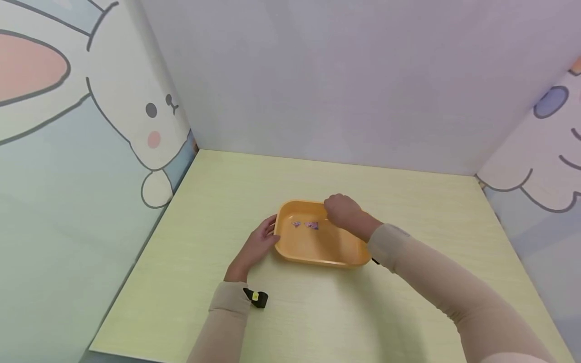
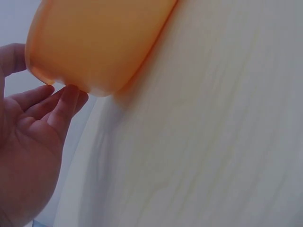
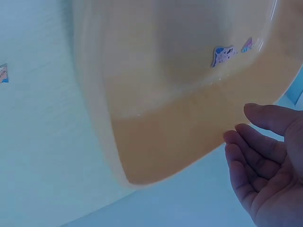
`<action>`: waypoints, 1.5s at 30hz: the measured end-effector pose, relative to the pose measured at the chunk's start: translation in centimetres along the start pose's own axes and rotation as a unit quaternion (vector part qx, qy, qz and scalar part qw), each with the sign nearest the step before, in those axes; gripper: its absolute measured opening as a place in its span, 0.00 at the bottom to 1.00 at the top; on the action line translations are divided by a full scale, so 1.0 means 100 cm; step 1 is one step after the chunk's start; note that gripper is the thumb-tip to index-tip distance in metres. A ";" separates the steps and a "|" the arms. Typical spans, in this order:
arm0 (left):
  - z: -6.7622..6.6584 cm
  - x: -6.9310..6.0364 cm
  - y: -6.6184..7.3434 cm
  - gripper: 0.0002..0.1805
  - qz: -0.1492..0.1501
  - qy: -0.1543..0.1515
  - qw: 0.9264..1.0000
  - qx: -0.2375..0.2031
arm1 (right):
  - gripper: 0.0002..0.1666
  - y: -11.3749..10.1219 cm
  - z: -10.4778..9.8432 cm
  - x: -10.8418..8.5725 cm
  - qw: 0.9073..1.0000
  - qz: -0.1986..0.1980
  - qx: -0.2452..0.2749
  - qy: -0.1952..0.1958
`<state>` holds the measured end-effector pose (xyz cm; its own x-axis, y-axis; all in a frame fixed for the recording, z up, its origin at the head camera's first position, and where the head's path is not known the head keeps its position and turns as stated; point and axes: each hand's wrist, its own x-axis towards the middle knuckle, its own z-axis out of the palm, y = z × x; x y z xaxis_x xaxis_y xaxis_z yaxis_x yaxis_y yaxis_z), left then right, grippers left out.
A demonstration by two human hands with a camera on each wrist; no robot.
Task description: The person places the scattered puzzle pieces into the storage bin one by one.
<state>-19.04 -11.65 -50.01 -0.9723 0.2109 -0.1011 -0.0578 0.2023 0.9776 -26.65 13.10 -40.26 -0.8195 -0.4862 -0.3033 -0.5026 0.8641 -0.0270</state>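
Note:
An orange, shallow plastic tray lies on the table, with two small printed pieces inside: a larger one and a smaller one. My left hand holds the tray's left end, its fingers and thumb against the rim. The left wrist view shows the left thumb touching the tray's outer wall. Over the far rim, toward the right, hovers my right hand. Its fingers are loosely bent, with a gap to the thumb and nothing visible held. Contact with the rim is unclear.
Another small printed piece lies on the table outside the tray, partly cut off in the right wrist view. The pale yellow tabletop meets a plain back wall. Side walls carry cartoon drawings, including a rabbit on the left.

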 end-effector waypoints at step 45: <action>-0.003 -0.015 0.038 0.33 -0.027 -0.028 0.999 0.021 | 0.17 0.091 0.006 -0.077 0.987 0.087 0.124 0.057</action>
<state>-17.84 -11.48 -46.04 -0.9538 0.2518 -0.1641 -0.0987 0.2534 0.9623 -24.71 24.81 -38.74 -0.9202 -0.3269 -0.2152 -0.2801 0.9341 -0.2212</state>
